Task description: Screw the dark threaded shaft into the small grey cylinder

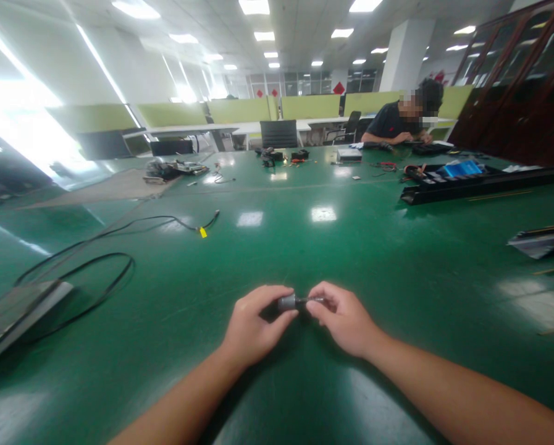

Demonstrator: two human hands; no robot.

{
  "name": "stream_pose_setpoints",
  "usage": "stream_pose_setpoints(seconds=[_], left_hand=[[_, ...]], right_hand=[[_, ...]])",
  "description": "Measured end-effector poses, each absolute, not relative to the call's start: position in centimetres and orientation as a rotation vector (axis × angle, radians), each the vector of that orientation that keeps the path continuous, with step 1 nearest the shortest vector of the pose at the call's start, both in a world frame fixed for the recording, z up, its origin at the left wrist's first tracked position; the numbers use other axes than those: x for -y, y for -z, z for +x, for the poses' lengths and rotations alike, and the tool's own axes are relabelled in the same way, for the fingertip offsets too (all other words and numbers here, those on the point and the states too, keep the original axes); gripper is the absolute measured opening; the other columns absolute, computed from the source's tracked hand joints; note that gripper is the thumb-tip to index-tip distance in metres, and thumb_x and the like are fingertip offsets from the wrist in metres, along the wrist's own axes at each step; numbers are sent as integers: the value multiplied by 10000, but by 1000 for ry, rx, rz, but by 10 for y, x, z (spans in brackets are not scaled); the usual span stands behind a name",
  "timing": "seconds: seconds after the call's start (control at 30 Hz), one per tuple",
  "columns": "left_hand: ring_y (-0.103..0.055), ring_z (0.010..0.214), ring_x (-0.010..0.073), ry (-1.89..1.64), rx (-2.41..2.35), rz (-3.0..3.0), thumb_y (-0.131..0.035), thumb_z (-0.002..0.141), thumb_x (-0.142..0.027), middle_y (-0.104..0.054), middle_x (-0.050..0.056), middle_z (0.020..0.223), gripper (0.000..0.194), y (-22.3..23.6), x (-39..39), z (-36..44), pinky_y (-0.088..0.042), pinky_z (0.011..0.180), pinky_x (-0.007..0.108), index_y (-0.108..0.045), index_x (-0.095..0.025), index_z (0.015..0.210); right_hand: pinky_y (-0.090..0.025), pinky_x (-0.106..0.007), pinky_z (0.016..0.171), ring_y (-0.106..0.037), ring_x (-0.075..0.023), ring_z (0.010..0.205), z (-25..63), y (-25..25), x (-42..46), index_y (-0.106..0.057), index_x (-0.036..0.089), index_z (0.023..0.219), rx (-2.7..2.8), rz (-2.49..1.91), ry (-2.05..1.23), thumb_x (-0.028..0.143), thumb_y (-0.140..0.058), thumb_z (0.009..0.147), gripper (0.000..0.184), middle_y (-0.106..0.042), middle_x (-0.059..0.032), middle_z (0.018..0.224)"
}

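Just above the green table, a small grey cylinder (286, 302) with a thin dark shaft (301, 301) lies level between my two hands. My left hand (258, 321) grips the cylinder between thumb and fingers, its palm toward the right. Closed in a pinch, my right hand (341, 315) has its fingertips round the shaft's right end, where a thin metal tip shows. The exact kind of this piece is too small to make out. Both forearms reach in from the bottom edge.
The green tabletop (188, 346) spreads around my hands. At left lies a flat panel (21, 315) near a black cable (119, 278) with a yellow tag (203, 232). A black tray (480, 182) stands at right. Across the table sits a person (390, 127).
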State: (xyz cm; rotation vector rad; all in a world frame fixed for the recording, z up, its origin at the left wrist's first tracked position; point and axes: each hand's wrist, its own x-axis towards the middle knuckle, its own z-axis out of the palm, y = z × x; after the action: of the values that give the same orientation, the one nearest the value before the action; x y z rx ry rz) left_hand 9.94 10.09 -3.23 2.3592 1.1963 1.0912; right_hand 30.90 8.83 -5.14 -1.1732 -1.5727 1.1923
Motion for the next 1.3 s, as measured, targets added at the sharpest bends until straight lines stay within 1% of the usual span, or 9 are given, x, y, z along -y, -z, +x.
stream_pose_setpoints(seconds=[0.2, 0.4, 0.83, 1.3], left_hand=[[-700, 905, 217, -1099, -1208, 2355, -721, 810, -288, -739, 75, 1003, 253, 31, -101, 99, -575, 854, 355, -706, -204, 1049], [-701, 910, 203, -1119, -1210, 2344, -742, 795, -275, -742, 50, 1005, 264, 31, -102, 98, -570, 861, 333, -707, -222, 1051], [-700, 915, 190, -1135, -1234, 2301, -748, 792, -262, -742, 34, 1016, 265, 31, -103, 96, -558, 860, 311, -709, -230, 1052], [-695, 936, 194, -1122, -1279, 2291, -750, 785, -271, -743, 27, 1026, 263, 31, -103, 94, -547, 876, 308, -715, -233, 1044]], right_hand=[[-408, -234, 590, -555, -131, 629, 310, 54, -90, -621, 186, 917, 1564, -1174, -1200, 296, -588, 890, 118, -594, 24, 709], [-412, -237, 585, -555, -133, 620, 309, 53, -88, -627, 187, 920, 1554, -1177, -1191, 286, -587, 888, 111, -593, 22, 697], [-414, -236, 560, -546, -124, 580, 309, 52, -90, -615, 180, 915, 1502, -1168, -1204, 297, -570, 901, 126, -591, 19, 696], [-427, -229, 539, -541, -116, 553, 308, 56, -91, -610, 183, 913, 1437, -1143, -1243, 297, -580, 893, 119, -591, 20, 693]])
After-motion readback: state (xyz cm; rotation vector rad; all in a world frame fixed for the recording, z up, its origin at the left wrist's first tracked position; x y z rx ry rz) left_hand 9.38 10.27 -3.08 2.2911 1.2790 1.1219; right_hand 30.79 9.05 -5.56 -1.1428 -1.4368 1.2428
